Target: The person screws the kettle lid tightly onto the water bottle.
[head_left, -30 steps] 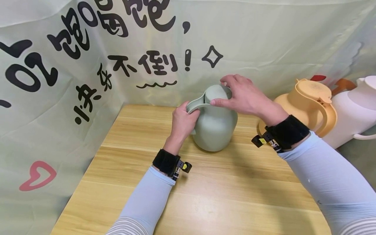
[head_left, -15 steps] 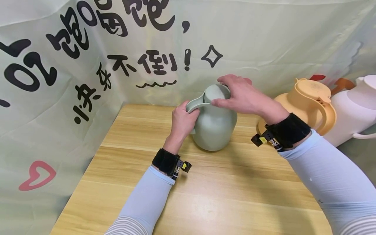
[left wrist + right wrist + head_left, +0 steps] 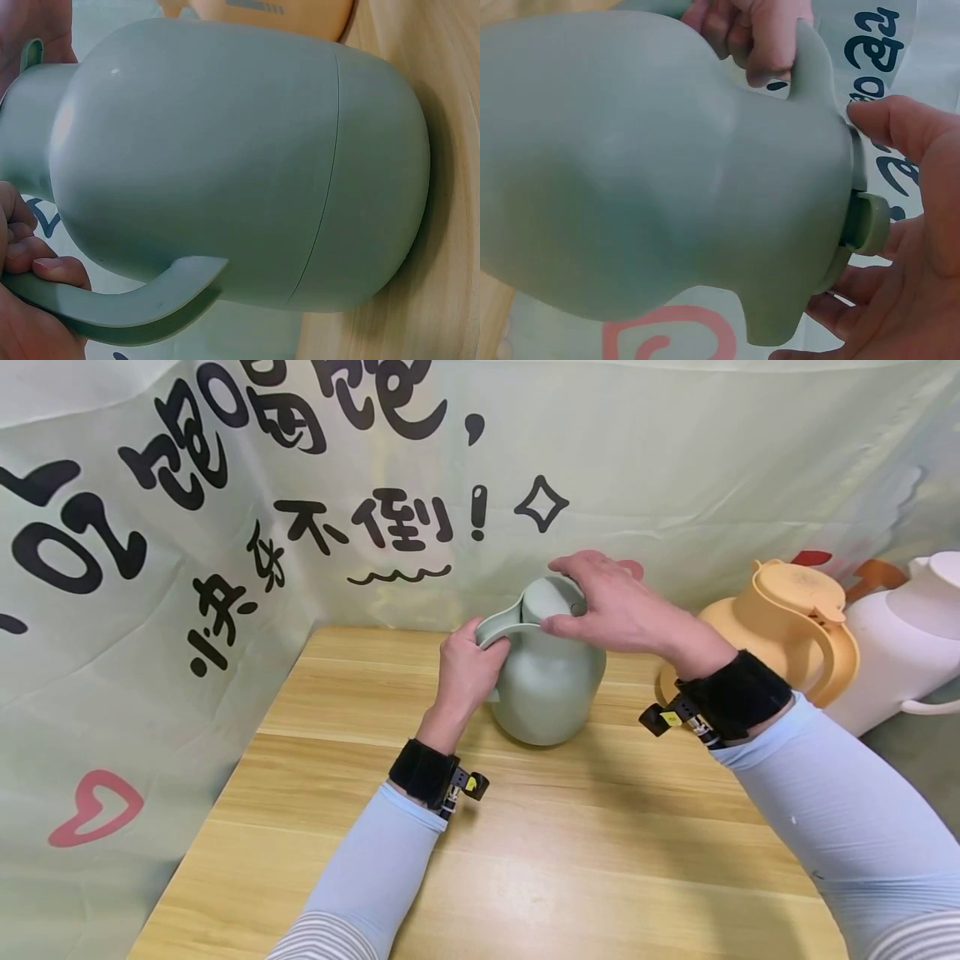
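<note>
A sage-green thermos jug (image 3: 551, 693) stands upright on the wooden table (image 3: 525, 860). My left hand (image 3: 471, 668) grips its handle (image 3: 135, 304), fingers wrapped under the curved top part. Over the jug's mouth, my right hand (image 3: 618, 606) holds the round lid (image 3: 546, 600) from the side, thumb at the near edge and fingers along the far edge. A small tab (image 3: 874, 225) sticks out from the lid between thumb and fingers in the right wrist view. The spout (image 3: 772, 322) points away from the handle. The fingertips on the lid's far side are partly hidden.
An orange jug (image 3: 783, 627) stands to the right, partly behind my right wrist. Beside it is a pale pink jug (image 3: 892, 643). A printed cloth backdrop (image 3: 675, 460) rises close behind the green jug and along the table's left edge.
My right hand has shifted slightly left over the lid, its far fingers moving along the edge. The left hand and the jug stay in place.
</note>
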`<state>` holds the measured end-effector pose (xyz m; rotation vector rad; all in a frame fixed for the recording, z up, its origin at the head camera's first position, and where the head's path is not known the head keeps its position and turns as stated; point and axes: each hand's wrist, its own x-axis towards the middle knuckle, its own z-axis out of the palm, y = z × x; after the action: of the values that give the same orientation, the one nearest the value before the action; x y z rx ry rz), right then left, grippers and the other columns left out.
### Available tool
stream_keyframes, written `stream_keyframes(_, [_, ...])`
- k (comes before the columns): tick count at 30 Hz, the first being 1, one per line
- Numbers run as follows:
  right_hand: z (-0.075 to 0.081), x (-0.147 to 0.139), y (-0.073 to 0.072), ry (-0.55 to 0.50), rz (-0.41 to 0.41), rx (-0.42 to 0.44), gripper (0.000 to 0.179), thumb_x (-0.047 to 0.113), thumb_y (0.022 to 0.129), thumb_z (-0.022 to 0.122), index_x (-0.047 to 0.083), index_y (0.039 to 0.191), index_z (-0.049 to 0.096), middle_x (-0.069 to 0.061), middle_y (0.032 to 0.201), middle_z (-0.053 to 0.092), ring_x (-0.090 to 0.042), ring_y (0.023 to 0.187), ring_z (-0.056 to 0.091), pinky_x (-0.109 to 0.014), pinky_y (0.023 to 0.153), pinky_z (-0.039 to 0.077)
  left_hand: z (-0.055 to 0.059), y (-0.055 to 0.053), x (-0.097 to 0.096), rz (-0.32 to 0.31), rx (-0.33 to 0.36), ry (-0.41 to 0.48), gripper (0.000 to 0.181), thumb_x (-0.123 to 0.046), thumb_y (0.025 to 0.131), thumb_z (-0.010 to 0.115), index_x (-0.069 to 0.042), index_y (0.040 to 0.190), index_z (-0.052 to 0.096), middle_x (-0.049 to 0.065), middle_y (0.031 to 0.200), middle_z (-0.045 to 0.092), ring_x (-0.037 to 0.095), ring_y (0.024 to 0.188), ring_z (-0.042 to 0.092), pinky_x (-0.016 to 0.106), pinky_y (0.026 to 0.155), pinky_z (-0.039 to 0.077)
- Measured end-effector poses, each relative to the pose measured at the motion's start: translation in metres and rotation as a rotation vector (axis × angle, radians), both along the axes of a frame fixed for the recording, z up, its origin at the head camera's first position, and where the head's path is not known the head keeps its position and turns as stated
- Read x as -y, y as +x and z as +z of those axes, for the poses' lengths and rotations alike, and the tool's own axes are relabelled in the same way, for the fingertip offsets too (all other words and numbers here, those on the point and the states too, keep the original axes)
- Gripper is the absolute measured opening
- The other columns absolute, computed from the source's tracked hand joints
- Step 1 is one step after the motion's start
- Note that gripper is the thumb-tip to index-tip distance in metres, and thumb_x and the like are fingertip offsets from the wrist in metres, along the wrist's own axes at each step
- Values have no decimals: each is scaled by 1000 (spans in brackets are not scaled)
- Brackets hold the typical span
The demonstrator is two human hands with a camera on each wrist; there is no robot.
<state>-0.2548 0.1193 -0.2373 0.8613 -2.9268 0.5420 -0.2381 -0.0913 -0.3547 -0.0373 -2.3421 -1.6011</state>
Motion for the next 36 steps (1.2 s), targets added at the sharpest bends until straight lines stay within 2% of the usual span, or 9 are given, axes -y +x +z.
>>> stream_keyframes(3, [2,1,0,-8,10,15,76,41,92,70,4,153,43,-21,152,48,-35,138,44,-57,110,24,-1,-1,0,4,-2,-9,19,-22,88,67,-17,76,52,-4,67,37,17,72,48,31,64,38])
stream_keyframes(7, [1,1,0,-10,3,21,75,41,93,69,4,153,43,-21,152,48,-35,137,44,-56,111,24,-1,-1,0,3,4,-2,19,-22,88,67,-17,77,53,-4,67,37,17,72,48,31,64,39])
stream_keyframes(20, [-3,2,-1,5,-81,-9,84,62,90,69,4,147,49,-21,154,48,-41,140,45,-55,115,24,1,1,-1,-9,-2,8,21,-22,89,67,-17,76,52,-4,66,34,16,71,46,30,64,37])
stream_keyframes(26, [-5,3,0,2,-103,-30,83,66,88,69,4,143,53,-23,152,49,-42,137,46,-55,116,22,1,1,-1,-9,-5,6,20,-21,89,68,-17,77,52,-4,67,34,16,71,46,30,64,37])
stream_keyframes(31, [-4,3,0,9,-87,-27,84,66,89,68,4,144,52,-22,151,49,-41,138,47,-55,114,23,1,1,0,-13,0,16,21,-21,89,67,-17,77,51,-5,67,34,16,70,44,30,65,36])
stream_keyframes(36, [2,4,-1,14,-42,-1,77,53,92,69,4,148,49,-20,149,52,-38,135,49,-55,108,26,1,0,0,-7,3,13,19,-21,89,68,-16,77,53,-4,67,35,16,71,46,30,65,37])
